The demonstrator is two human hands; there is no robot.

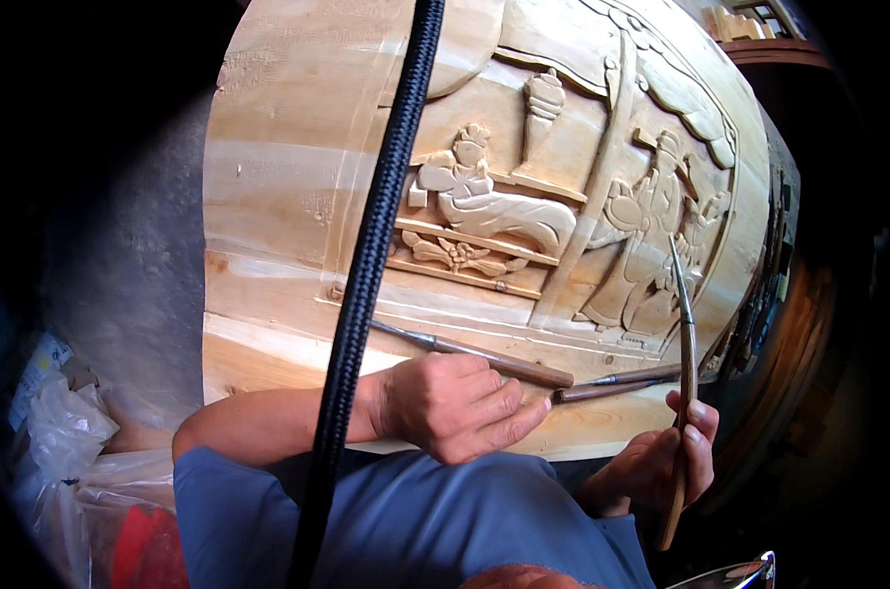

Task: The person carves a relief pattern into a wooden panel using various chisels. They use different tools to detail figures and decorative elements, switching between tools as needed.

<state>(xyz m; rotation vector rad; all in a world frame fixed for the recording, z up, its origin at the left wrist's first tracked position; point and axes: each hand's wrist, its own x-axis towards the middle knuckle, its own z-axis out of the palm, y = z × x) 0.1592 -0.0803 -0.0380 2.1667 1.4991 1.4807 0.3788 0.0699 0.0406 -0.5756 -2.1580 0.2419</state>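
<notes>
A pale wooden panel (268, 206) fills the middle, carved in relief with a reclining figure (494, 201), standing figures (661, 196) and a flower band. My right hand (666, 456), at the lower right, is closed around the long brown handle of a carving chisel (688, 373). That chisel points away from me, its thin metal end over the standing figures. My left hand (464, 407) is above the panel's near edge, fingers curled and together, its palm hidden. Right beside it lie a wooden-handled chisel (499, 361) and further carving tools (617, 383).
A black braided cord (371, 236) crosses the view from top to bottom, in front of the panel. Plastic bags (67, 432) with something red (148, 545) lie at the lower left. Dark tools (774, 265) line the panel's right side. Wood pieces (734, 25) sit at the top right.
</notes>
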